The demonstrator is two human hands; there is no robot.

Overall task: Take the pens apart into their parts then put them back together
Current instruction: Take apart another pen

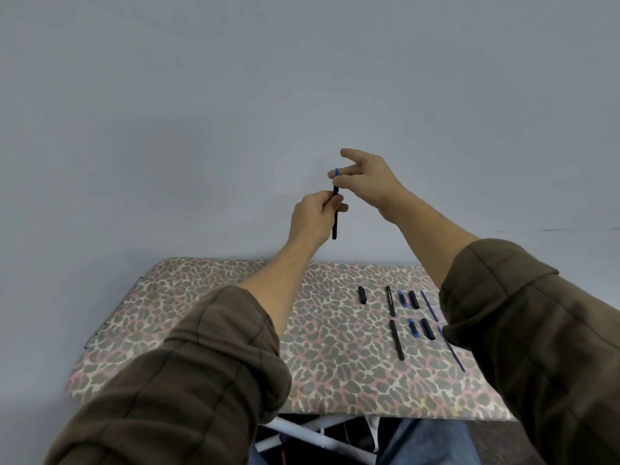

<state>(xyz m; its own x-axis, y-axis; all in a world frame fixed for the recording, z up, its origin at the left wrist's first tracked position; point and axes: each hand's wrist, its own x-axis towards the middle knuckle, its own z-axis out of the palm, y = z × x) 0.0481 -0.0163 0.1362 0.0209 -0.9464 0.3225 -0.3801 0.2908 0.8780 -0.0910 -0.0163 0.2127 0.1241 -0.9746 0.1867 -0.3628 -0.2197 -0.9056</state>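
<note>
A counter (pixel 201 330) under a leopard-print cover fills the lower middle of the head view, with a plain grey wall behind it. Both arms, in brown sleeves, reach up and forward over it, well above the surface.

The left hand (pixel 313 216) is closed around the upper part of a black pen barrel (pixel 334 226). The barrel's long axis is nearly upright; its lower end hangs free below the fist and points down toward the counter. The right hand (pixel 365 177) meets it from above: thumb and a finger pinch a small blue piece (pixel 336 172) at the barrel's top end, while the other fingers (pixel 350 155) are spread loosely open. Whether the blue piece is coming out or going in cannot be told from this view.

On the right side of the counter lie loose parts in two rough rows, their long axes running mostly away from the person: two long black barrels (pixel 390 300), three short black caps (pixel 413 299) with one set apart to the left, two short blue pieces (pixel 402 298), and two thin blue refills (pixel 430 305), the nearer one partly hidden by the right sleeve.

Judging from this, two pens already lie fully apart, and the third is probably still being stripped. If so, reassembly of all three remains.
</note>
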